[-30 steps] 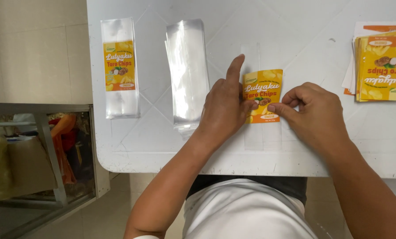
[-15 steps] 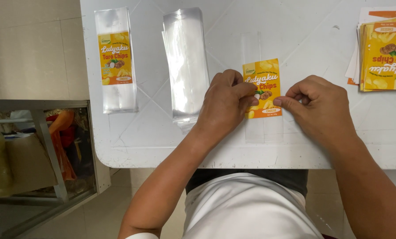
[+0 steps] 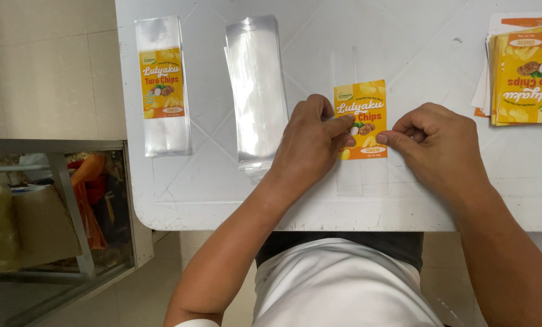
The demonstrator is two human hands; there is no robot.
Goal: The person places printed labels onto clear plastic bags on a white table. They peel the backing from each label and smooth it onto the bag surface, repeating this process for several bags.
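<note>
While both hands pinch it, yellow label (image 3: 360, 120) lies flat on clear bag (image 3: 360, 163) near front edge of white surface (image 3: 404, 36). Left hand (image 3: 310, 142) presses label's left side, fingers closed on it; right hand (image 3: 437, 145) pinches its right edge. Stack of clear bags (image 3: 256, 91) just left. Finished labelled bag (image 3: 162, 85) toward left edge. Label stack (image 3: 525, 75) at right edge.

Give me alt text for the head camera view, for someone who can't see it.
Seen from above, the left hand and right hand press a yellow label onto a clear bag on a white table. A labelled bag, clear bag stack and label stack lie around.
</note>
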